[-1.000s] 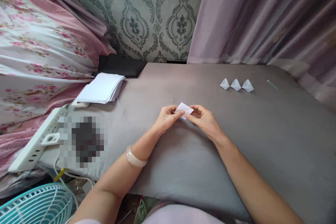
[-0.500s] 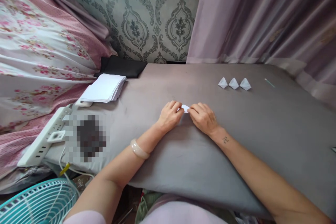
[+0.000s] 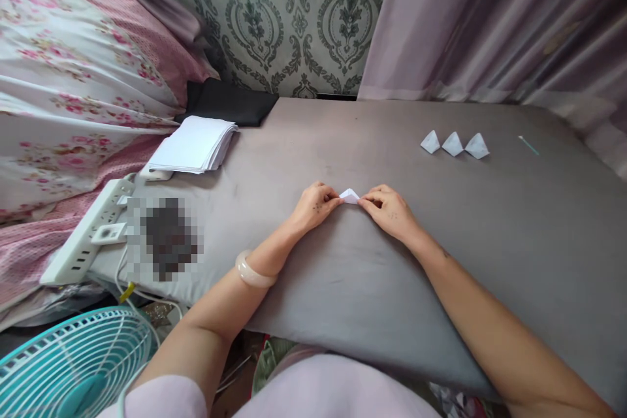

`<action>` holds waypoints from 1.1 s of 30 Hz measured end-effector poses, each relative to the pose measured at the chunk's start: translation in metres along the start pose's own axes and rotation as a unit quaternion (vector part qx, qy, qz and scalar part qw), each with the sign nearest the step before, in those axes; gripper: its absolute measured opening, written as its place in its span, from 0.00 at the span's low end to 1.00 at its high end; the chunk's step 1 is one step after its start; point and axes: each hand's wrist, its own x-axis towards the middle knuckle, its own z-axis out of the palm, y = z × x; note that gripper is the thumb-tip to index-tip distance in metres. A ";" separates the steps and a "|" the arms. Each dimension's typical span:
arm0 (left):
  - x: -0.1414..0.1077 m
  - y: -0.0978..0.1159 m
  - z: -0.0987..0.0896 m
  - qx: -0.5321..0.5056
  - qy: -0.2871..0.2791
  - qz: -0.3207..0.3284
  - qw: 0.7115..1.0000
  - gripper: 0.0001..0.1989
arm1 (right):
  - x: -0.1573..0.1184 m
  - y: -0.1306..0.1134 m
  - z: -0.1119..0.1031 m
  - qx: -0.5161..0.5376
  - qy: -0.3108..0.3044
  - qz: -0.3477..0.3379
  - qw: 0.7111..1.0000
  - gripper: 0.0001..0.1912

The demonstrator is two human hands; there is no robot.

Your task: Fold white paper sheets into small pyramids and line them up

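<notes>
A small white folded paper [image 3: 349,196] with a peaked top is held between my two hands, low over the grey-covered surface [image 3: 343,287]. My left hand [image 3: 318,204] pinches its left corner, thumb and fingers together. The right corner is pinched in my right hand [image 3: 386,209]. Farther back to the right, three white folded paper shapes [image 3: 453,144] stand in a row, each with a pointed top.
A stack of white paper [image 3: 193,145] lies at the left beside a black folded item [image 3: 230,102]. Below it are a power strip [image 3: 88,235] and a blurred dark item [image 3: 171,235]. A turquoise fan [image 3: 83,366] stands lower left; a thin green stick [image 3: 529,145] lies far right.
My hands have drawn slightly apart and show more of the folded paper, now with a peaked outline. The view has tilted down a little, and the row of shapes appears farther right.
</notes>
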 end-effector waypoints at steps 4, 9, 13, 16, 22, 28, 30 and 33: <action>0.003 0.002 -0.004 -0.018 -0.004 -0.039 0.999 0.09 | 0.009 0.001 -0.003 0.004 -0.027 0.033 0.999 0.12; 0.008 0.001 -0.005 -0.021 -0.012 -0.064 0.998 0.09 | 0.020 -0.001 -0.009 -0.030 -0.077 0.060 0.995 0.12; 0.012 -0.001 -0.006 -0.017 -0.009 -0.076 0.997 0.09 | 0.029 -0.009 -0.016 -0.051 -0.127 0.084 0.987 0.12; 0.014 -0.001 -0.007 -0.005 -0.012 -0.072 0.997 0.10 | 0.033 -0.015 -0.021 -0.059 -0.166 0.111 0.978 0.13; 0.017 0.007 -0.009 0.017 -0.040 -0.082 0.996 0.11 | 0.041 -0.027 -0.027 -0.096 -0.207 0.141 0.963 0.11; 0.021 0.007 -0.010 0.038 -0.067 -0.059 0.995 0.11 | 0.049 -0.043 -0.033 -0.137 -0.249 0.158 0.946 0.12; 0.022 0.007 -0.011 0.040 -0.076 -0.054 0.995 0.11 | 0.051 -0.046 -0.034 -0.157 -0.258 0.151 0.941 0.13; 0.024 0.007 -0.012 0.043 -0.096 -0.051 0.993 0.12 | 0.052 -0.049 -0.035 -0.197 -0.265 0.141 0.933 0.13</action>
